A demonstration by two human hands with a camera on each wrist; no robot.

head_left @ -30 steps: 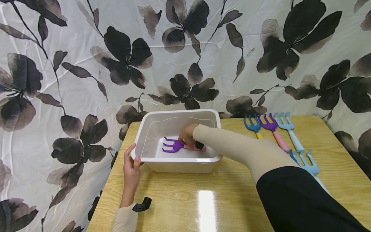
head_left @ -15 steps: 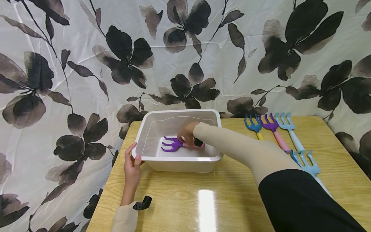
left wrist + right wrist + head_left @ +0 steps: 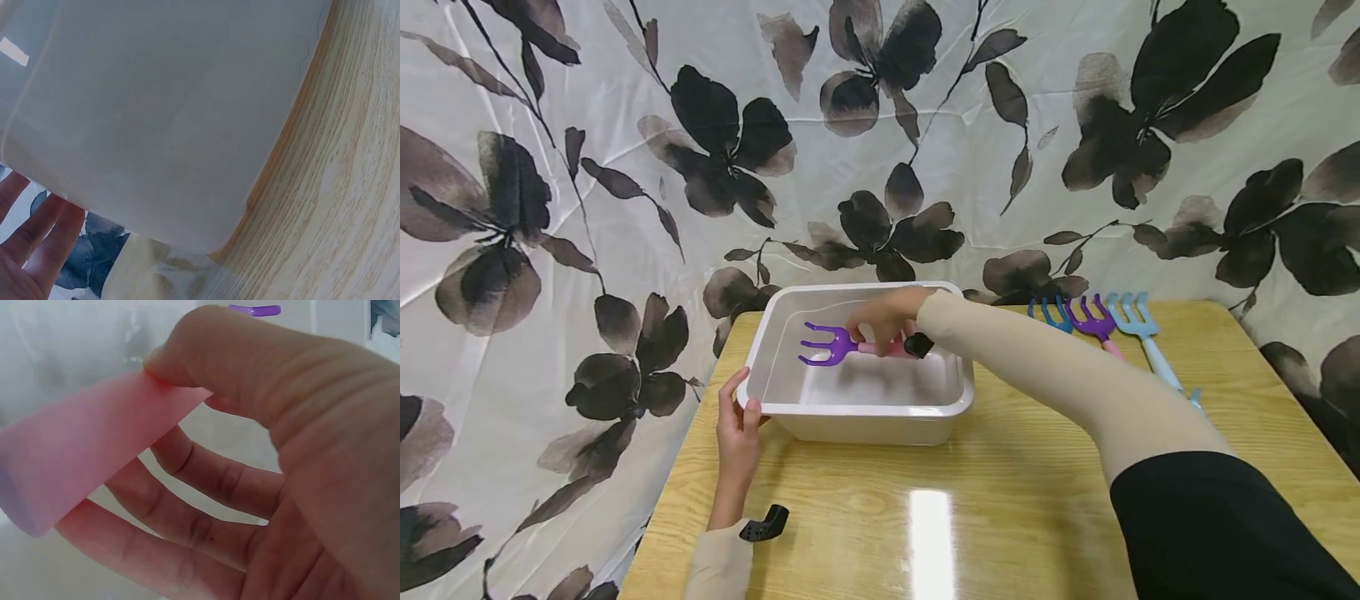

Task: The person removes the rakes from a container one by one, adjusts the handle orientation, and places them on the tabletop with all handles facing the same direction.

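A white plastic tub (image 3: pixel 865 429) stands on the wooden table. My left hand (image 3: pixel 739 433) holds its left front corner, thumb at the rim and fingers along the outer wall; in the left wrist view those fingers (image 3: pixel 47 240) lie against the tub's side. Inside the tub, my right hand (image 3: pixel 887 317) pinches the pink handle of a garden hand fork (image 3: pixel 831 346) whose purple tines point left. The fork is raised off the tub's floor. Close up in the right wrist view, thumb and fingertips clasp the pink handle (image 3: pixel 100 431), with part of a purple tine visible beyond.
Right of the tub, several more hand forks lie on the table (image 3: pixel 1000 500): a blue one (image 3: pixel 1054 313), a purple one with a pink handle (image 3: pixel 1093 323) and a light blue one (image 3: pixel 1138 321). My right sleeve partly covers them. A floral curtain (image 3: pixel 970 167) hangs behind.
My right hand has lifted the purple and pink hand fork from the tub's floor, up and slightly left. The left hand has kept its hold on the tub.
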